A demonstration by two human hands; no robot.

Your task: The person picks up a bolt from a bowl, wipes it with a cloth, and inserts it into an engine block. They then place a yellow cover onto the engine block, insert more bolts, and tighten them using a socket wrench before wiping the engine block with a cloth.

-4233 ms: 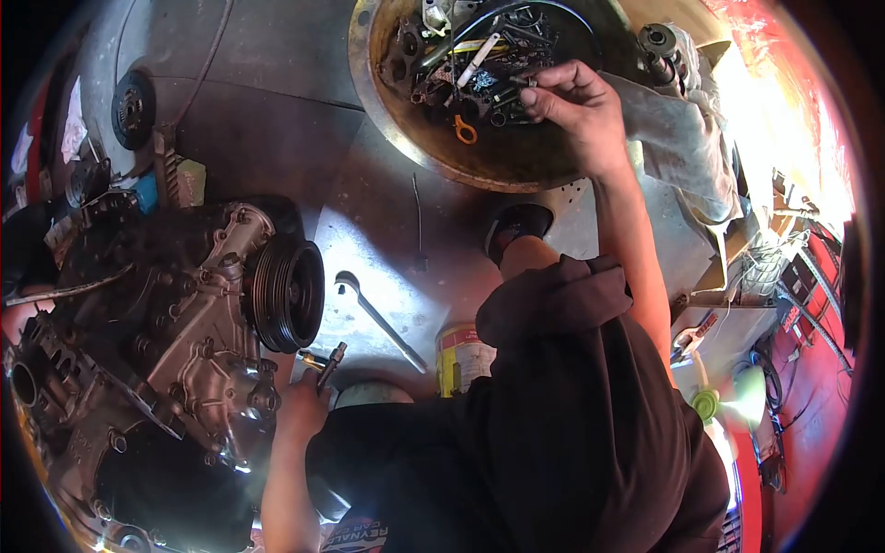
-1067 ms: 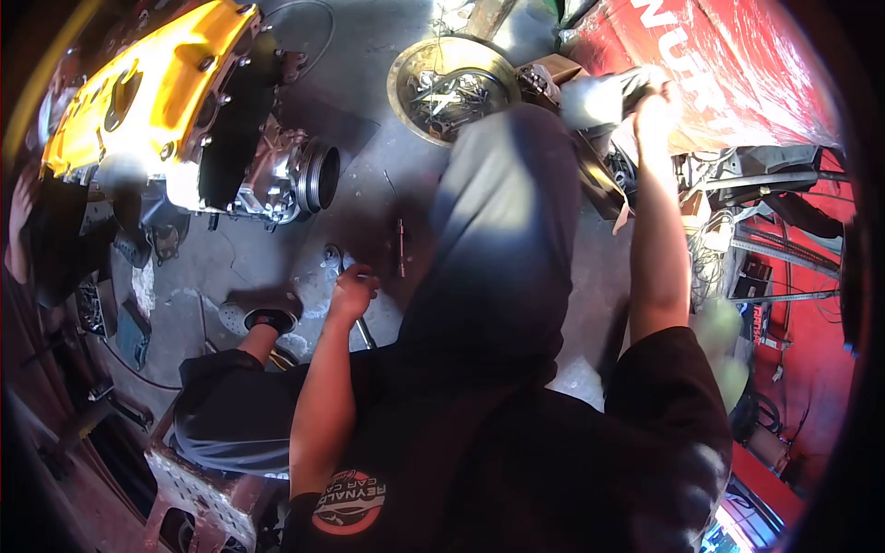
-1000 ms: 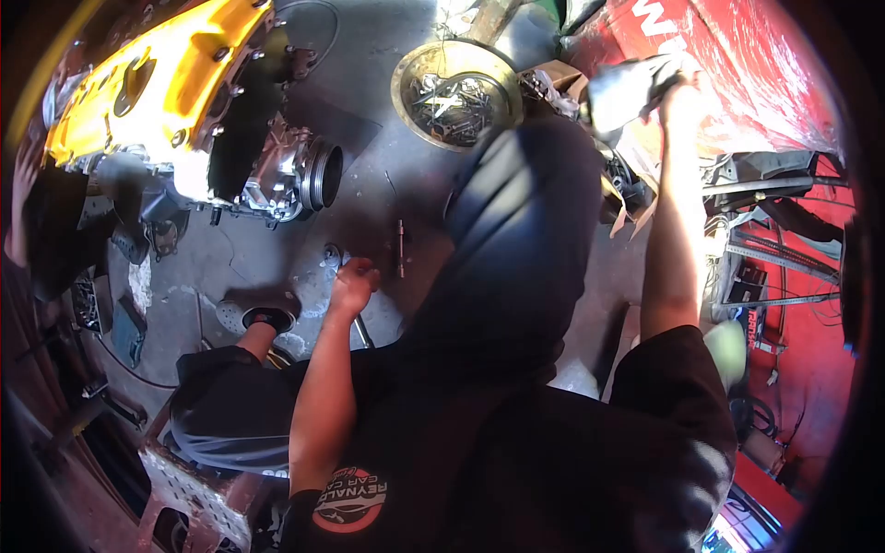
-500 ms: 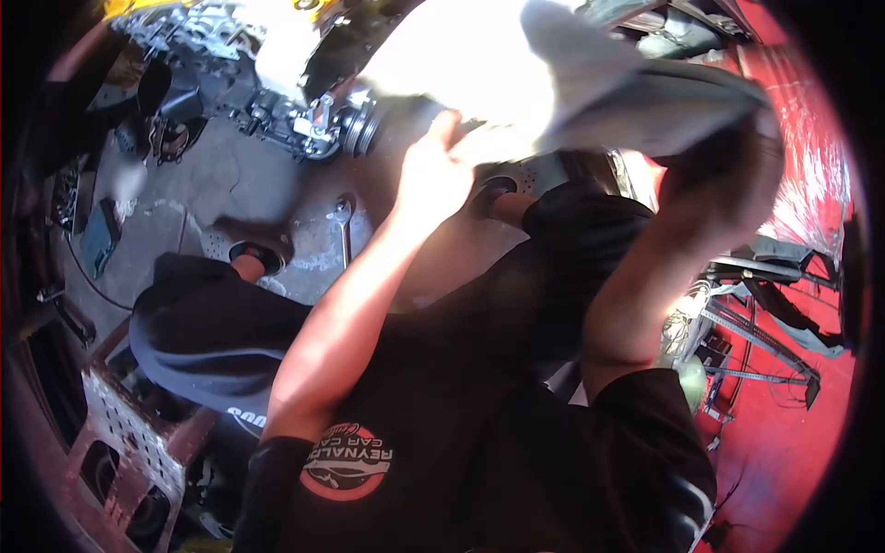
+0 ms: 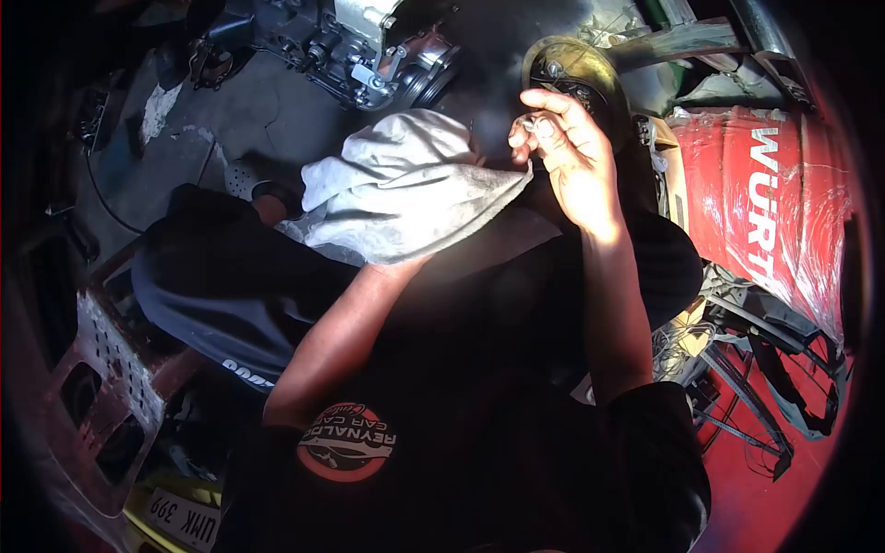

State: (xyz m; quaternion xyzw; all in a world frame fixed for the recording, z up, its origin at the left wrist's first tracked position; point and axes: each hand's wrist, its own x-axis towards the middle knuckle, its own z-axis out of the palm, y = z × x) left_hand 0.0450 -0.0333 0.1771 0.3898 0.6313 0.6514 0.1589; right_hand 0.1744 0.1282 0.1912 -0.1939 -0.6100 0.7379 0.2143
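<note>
A grey-white cloth rag (image 5: pixel 396 198) is draped over my left hand (image 5: pixel 398 274). Only the wrist and a sliver of skin at the rag's far edge show; the rest of the hand is covered, and it carries the rag above my lap. Just right of the rag's pointed corner, my right hand (image 5: pixel 573 158) is raised with its index finger extended and the other fingers curled. A small glint shows at those fingertips, too small to name. The rag's corner ends close to this hand, seemingly apart from it.
An engine assembly with a ribbed pulley (image 5: pixel 429 83) stands on the floor ahead. A round brassy metal part (image 5: pixel 576 74) lies beyond my right hand. To the right is a plastic-wrapped red WÜRTH package (image 5: pixel 751 198); at left, a perforated metal frame (image 5: pixel 120 364).
The rag was spread high between both hands. Now it is bunched lower over my left hand, and my right hand has come away from it, inward to the left.
</note>
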